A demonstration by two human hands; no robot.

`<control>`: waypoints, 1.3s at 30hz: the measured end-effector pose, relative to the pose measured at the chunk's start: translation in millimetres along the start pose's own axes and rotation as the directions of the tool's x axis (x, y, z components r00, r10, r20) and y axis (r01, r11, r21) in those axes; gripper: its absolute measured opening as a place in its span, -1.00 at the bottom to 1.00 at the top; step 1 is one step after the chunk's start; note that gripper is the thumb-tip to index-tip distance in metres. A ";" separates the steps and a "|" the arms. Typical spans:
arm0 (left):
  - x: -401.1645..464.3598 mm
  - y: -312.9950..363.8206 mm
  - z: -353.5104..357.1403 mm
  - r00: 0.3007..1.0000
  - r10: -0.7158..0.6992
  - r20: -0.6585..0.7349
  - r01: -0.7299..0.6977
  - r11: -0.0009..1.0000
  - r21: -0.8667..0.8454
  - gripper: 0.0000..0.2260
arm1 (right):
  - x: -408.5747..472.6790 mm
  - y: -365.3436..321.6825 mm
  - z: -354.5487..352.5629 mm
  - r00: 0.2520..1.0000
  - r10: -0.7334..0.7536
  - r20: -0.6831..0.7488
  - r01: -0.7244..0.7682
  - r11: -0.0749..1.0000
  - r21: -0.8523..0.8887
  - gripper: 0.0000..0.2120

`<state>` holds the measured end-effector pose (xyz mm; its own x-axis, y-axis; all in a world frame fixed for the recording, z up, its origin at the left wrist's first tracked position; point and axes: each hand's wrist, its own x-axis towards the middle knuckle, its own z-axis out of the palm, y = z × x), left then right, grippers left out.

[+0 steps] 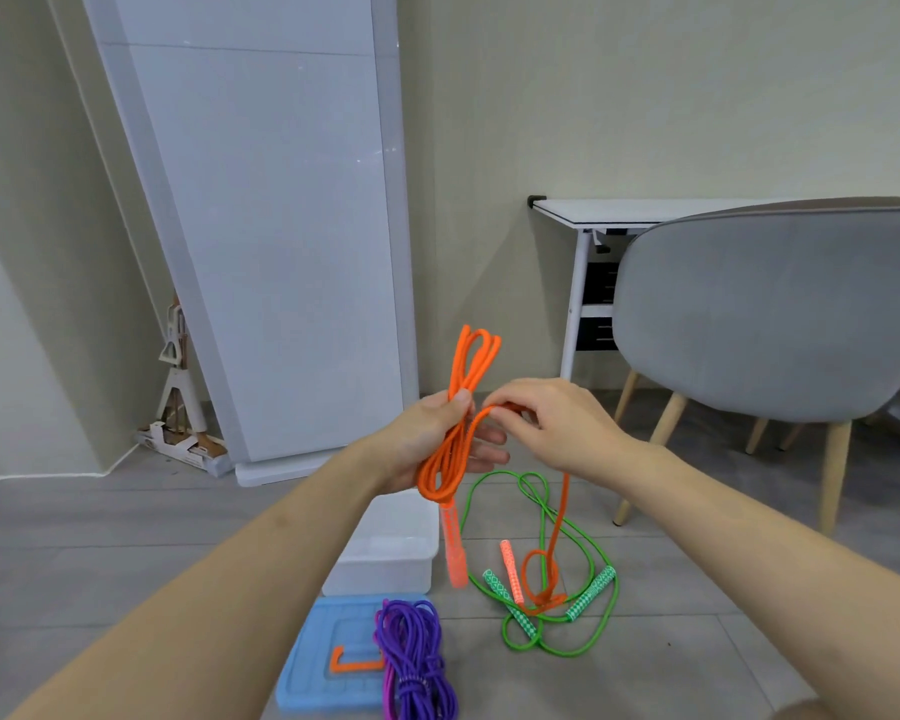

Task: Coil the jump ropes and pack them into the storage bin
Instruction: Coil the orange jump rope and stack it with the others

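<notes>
My left hand [432, 441] grips a bundle of loops of the orange jump rope [468, 376], thumb over the strands; one orange handle [453, 548] hangs below it. My right hand [546, 423] pinches the free orange strand just right of the bundle. That strand runs down to the floor, where the other orange handle [510, 569] lies. A green jump rope [588, 543] is spread loose on the floor around it. A purple jump rope [411, 652] lies coiled on the blue lid [323, 662]. The white storage bin [391, 553] stands open below my left forearm.
A grey chair [770, 314] on wooden legs stands at the right, with a white desk [593, 210] behind it. A tall white panel [281, 241] leans against the wall at the left, a small stand and box beside its base.
</notes>
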<state>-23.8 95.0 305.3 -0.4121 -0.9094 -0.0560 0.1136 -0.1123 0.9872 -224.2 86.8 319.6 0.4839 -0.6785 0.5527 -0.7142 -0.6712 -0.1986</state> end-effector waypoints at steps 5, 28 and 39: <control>-1.5 -1.6 4.4 0.999 -0.039 0.006 0.036 0.959 0.280 -0.80 | -1.4 3.7 -0.8 0.999 -0.013 0.051 0.020 0.989 -0.147 -0.83; -5.6 21.1 -17.0 0.986 0.127 -0.112 -0.145 0.974 -0.173 -0.74 | -12.0 56.8 18.1 0.677 0.736 0.009 -0.550 0.497 0.671 -0.87; 1.9 9.2 0.7 0.985 0.107 -0.138 -0.132 0.973 -0.189 -0.79 | 8.0 4.6 26.0 0.728 0.683 0.060 -0.361 0.309 0.880 -0.89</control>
<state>-24.1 92.5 314.3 -0.2686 -0.9628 0.0294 0.3355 -0.0649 0.9398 -210.4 70.5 302.1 -0.1049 -0.9701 0.2188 0.0497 -0.2249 -0.9731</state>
